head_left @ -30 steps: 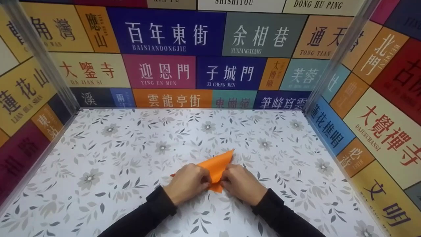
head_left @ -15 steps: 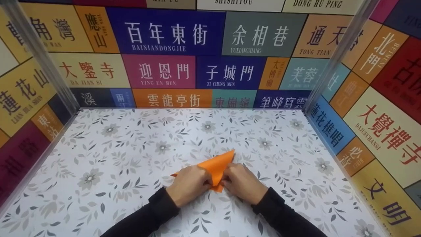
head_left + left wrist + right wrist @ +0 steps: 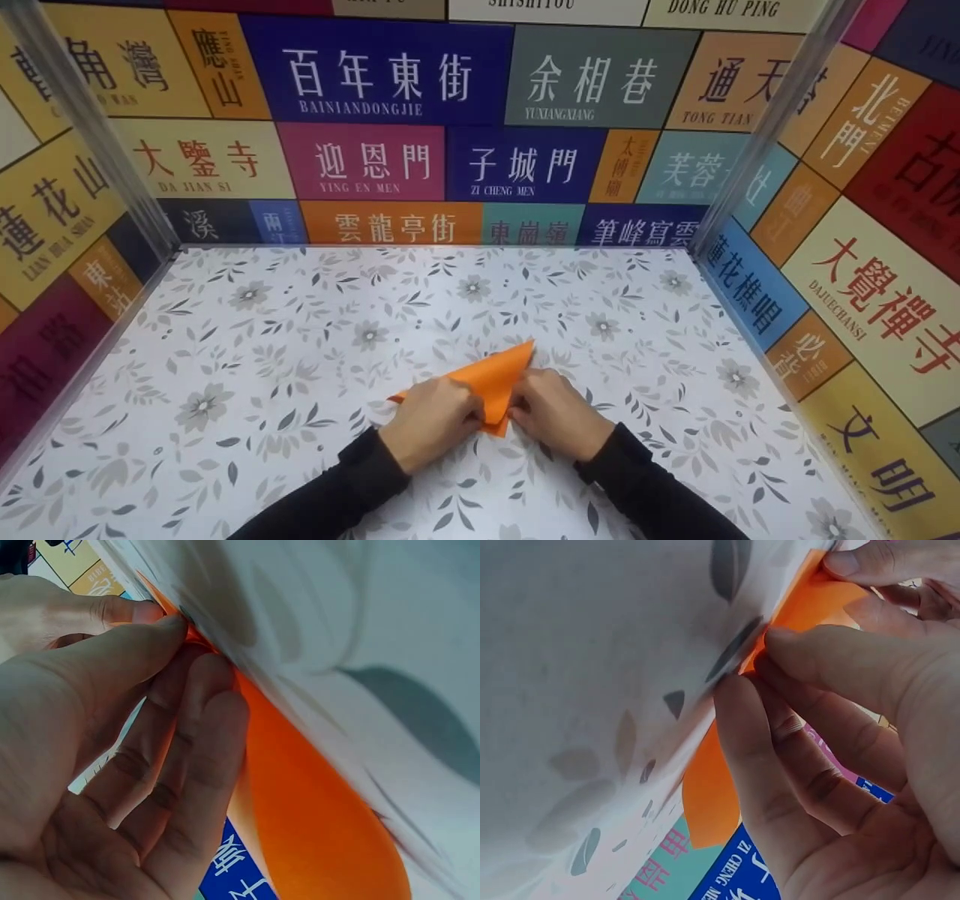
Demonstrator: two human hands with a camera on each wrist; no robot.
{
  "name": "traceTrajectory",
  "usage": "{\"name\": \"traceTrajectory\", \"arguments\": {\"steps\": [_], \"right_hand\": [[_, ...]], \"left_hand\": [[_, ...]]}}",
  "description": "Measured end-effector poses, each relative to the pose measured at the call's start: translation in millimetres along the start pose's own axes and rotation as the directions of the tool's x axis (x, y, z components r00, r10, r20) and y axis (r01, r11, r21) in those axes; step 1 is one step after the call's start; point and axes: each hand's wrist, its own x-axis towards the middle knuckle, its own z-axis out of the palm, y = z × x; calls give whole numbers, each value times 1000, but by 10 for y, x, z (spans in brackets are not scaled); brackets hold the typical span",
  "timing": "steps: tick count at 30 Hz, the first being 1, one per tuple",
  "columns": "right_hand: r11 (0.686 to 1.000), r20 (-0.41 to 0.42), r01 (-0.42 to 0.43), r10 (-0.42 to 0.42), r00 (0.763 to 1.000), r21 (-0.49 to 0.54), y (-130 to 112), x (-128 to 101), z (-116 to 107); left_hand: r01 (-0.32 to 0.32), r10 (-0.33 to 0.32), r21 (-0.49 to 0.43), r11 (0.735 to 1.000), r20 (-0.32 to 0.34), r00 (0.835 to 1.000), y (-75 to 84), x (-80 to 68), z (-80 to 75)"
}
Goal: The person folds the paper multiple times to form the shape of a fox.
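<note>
Head view: two hands in black sleeves meet near the front middle of a desk [image 3: 262,337] covered in a white sheet printed with grey flowers and leaves. Between them lies a folded orange paper [image 3: 499,375], flat on the desk, its sharp tip pointing away and to the right. The left hand [image 3: 431,424] has its fingers curled onto the paper's left edge; the right hand [image 3: 559,416] has its fingers curled onto the right edge. The two sets of fingertips almost touch over the paper's near end. Walls of coloured panels with Chinese street names [image 3: 390,79] enclose the desk on three sides.

Left wrist view: close up, the left hand [image 3: 112,757] pinches the orange paper [image 3: 315,817] between thumb and bent fingers, against the desk surface [image 3: 360,622].

Right wrist view: the right hand [image 3: 840,735] pinches the orange paper [image 3: 712,795] the same way, thumb on top and fingers curled under its edge.
</note>
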Motion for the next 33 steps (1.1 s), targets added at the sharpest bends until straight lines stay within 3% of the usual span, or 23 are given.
{"name": "traceTrajectory", "arguments": {"steps": [10,33], "right_hand": [[1000,-61,23,-24,998,-13,44,9,12],[999,-8,43,-43,999,6,48,-9,31]], "left_hand": [[-6,6,-1,1000,7,1000,10,1,-12],[-85,85,10,996,10,996,22,-16,11]]}}
